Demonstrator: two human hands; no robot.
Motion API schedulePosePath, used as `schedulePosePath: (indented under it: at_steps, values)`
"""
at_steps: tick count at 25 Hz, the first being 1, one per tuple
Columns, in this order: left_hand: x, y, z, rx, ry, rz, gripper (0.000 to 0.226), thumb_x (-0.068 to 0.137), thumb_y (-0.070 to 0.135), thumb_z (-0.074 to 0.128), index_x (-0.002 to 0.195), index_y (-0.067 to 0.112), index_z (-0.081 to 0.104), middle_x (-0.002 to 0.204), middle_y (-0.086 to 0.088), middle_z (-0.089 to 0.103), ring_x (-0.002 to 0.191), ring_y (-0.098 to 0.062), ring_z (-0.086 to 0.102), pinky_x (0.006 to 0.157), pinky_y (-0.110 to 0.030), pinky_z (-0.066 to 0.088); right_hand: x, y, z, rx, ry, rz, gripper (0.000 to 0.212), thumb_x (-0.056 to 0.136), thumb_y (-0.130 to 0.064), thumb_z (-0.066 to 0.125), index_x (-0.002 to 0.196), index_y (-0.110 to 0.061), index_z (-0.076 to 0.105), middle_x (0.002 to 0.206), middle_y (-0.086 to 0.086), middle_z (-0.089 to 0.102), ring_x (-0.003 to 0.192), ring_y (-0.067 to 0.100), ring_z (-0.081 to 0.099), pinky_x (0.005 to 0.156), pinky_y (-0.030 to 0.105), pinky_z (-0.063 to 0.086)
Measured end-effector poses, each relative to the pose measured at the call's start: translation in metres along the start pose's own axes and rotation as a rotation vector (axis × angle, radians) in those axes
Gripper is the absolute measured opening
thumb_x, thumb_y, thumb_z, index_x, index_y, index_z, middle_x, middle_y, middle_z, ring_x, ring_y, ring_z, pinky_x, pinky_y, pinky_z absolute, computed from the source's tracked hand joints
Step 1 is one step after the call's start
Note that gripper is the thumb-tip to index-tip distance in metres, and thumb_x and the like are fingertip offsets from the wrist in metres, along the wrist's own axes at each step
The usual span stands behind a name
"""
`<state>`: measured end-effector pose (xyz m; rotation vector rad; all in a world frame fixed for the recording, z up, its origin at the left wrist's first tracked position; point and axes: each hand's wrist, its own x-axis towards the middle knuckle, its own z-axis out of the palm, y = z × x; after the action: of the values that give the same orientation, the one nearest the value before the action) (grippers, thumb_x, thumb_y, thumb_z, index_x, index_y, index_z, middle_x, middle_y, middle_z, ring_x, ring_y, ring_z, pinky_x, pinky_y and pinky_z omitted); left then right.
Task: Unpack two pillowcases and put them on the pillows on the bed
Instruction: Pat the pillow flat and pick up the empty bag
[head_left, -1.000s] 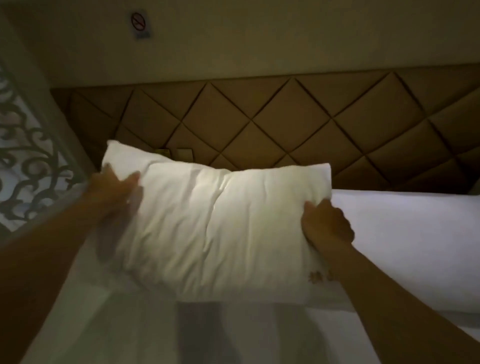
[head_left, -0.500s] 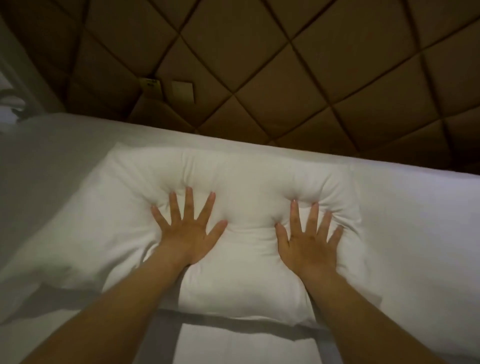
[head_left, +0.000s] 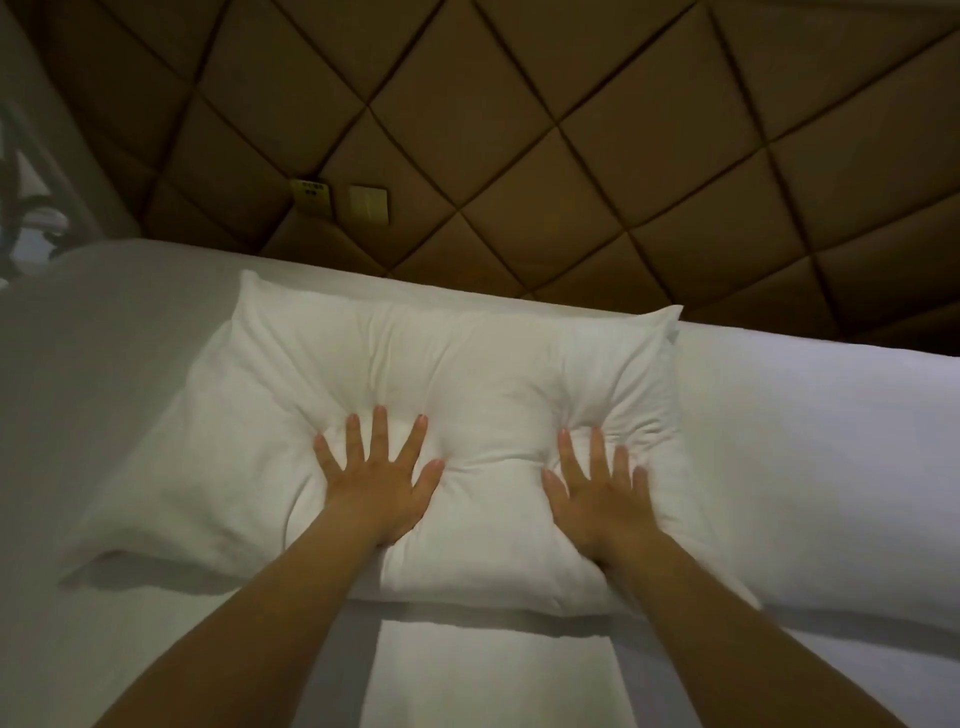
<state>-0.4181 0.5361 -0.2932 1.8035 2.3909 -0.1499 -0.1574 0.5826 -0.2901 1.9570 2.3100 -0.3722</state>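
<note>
Head view shows one soft white pillow (head_left: 467, 395), wrinkled and dented, lying flat on the white bed (head_left: 104, 364) before a brown diamond-quilted headboard (head_left: 571, 156). Left hand (head_left: 378, 483) and right hand (head_left: 602, 493) press it, fingers spread and straight.

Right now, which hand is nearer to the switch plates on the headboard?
Left. The left hand presses the pillow almost straight below the switch plates. The right hand presses the pillow further to the right.
</note>
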Motion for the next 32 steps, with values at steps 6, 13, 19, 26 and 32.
schedulePosePath:
  at_steps: [6,13,19,26,32]
  values:
    - [-0.15,-0.002,0.012,-0.105,-0.171,0.029,0.084,0.075,0.088,0.011,0.14,0.053,-0.03,0.156,0.001,-0.035,0.146,-0.036,-0.024,0.108,-0.073,0.002,-0.139,0.005,0.006,0.038,-0.217,-0.059,0.081,0.089,-0.075,0.023,0.151,-0.042,-0.017,0.163,0.003,-0.017,0.15,0.03,-0.009,0.118,0.057,0.001]
    - [-0.28,0.0,0.108,0.054,0.038,-0.014,0.074,0.085,0.08,0.022,0.146,0.04,0.035,0.153,-0.01,0.039,0.141,-0.046,0.03,0.104,-0.074,0.01,-0.27,-0.012,0.117,-0.034,-0.013,-0.122,0.072,0.091,-0.071,0.012,0.155,-0.04,0.002,0.164,0.009,0.001,0.15,0.039,0.002,0.115,0.065,-0.003]
    - [-0.404,-0.017,0.104,0.036,-0.186,0.069,0.086,0.076,0.087,0.005,0.15,0.045,-0.011,0.162,-0.007,-0.015,0.148,-0.035,-0.017,0.111,-0.069,0.002,-0.358,-0.02,0.108,-0.112,-0.229,-0.199,0.069,0.096,-0.061,0.004,0.151,-0.03,-0.023,0.16,0.005,-0.028,0.147,0.031,-0.024,0.118,0.058,-0.008]
    - [-0.491,-0.041,0.086,0.005,-0.442,-0.035,0.095,0.081,0.08,0.042,0.149,0.046,-0.015,0.16,-0.001,-0.028,0.145,-0.042,-0.021,0.11,-0.074,0.004,-0.442,-0.028,0.121,-0.14,-0.348,-0.284,0.077,0.093,-0.07,0.016,0.151,-0.036,-0.022,0.159,0.009,-0.027,0.147,0.034,-0.021,0.117,0.061,-0.003]
    - [-0.546,-0.038,0.105,-0.083,-0.466,-0.166,0.108,0.071,0.084,0.051,0.148,0.05,-0.017,0.158,0.001,-0.031,0.143,-0.042,-0.027,0.106,-0.078,0.0,-0.485,-0.015,0.133,-0.149,-0.377,-0.352,0.081,0.09,-0.075,0.019,0.15,-0.039,-0.023,0.159,0.009,-0.029,0.147,0.034,-0.023,0.117,0.063,-0.003]
